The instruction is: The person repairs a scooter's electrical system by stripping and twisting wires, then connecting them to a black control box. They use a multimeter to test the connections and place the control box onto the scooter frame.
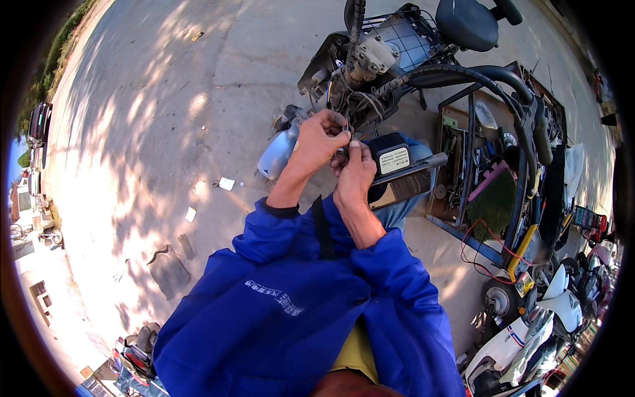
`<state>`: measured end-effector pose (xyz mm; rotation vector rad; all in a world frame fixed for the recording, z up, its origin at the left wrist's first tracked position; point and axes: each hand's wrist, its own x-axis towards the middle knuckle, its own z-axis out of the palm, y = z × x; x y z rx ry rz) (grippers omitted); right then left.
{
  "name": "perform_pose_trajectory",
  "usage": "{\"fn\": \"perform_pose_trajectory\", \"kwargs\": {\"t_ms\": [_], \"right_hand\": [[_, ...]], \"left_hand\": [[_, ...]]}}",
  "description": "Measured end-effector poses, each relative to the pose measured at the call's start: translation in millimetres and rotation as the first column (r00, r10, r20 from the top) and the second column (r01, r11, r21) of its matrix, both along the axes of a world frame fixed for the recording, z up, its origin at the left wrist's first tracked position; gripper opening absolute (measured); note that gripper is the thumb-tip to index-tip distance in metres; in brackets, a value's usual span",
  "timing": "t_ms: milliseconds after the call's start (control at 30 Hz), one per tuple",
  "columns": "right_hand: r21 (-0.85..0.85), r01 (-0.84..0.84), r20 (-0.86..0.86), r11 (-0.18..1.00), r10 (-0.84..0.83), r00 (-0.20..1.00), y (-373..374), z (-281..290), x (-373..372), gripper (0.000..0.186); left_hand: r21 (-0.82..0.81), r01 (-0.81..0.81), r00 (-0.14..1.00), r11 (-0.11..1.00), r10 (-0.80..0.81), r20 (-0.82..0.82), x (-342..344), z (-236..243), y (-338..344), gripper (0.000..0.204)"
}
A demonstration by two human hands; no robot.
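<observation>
My left hand (320, 137) and my right hand (356, 170) come together just below the exposed cabling of a partly stripped vehicle. The fingertips of both are pinched on thin wires (348, 126), whose ends are hidden between the fingers. Above them a tangle of dark cables (362, 102) hangs from the steering column, by a dirty metal clamp block (376, 55). Right of my right hand, a black box with a white label (395, 159) sits over my knee, beside a metal tube (430, 162).
A handlebar with a black grip (506, 76) arches at the right. Beyond it stands a metal-framed tool cart (456, 221) full of tools, with a red cable (486, 231). A bluish-white panel (278, 153) is left of my hands. Parked scooters (503, 351) fill the lower right.
</observation>
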<state>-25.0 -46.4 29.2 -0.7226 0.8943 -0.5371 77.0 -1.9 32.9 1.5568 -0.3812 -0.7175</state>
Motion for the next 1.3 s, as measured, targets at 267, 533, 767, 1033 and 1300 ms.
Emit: {"fn": "perform_pose_trajectory", "kwargs": {"t_ms": [267,533,767,1033,1300], "right_hand": [[0.004,0.004,0.028,1.000,-0.004,1.000,0,-3,-1,0.021],[-0.003,-0.020,0.006,1.000,0.020,1.000,-1,-1,-4,0.019],[-0.014,-0.008,0.017,1.000,0.008,1.000,-2,2,-4,0.023],[-0.028,-0.007,0.002,1.000,0.007,1.000,0,0,-3,0.024],[-0.089,-0.029,-0.030,0.996,0.026,0.999,1,-5,-3,0.023]], "left_hand": [[-0.014,-0.100,0.993,0.995,0.099,-0.063,-6,-6,-2,0.025],[-0.120,-0.082,0.964,0.989,0.048,-0.262,0,-12,3,0.021],[-0.126,-0.067,0.960,0.990,0.030,-0.277,1,-21,9,0.026],[-0.197,-0.068,0.986,0.978,0.035,-0.165,-7,-8,12,0.028],[0.167,-0.089,0.931,0.982,0.023,0.364,-16,13,12,0.020]]}}
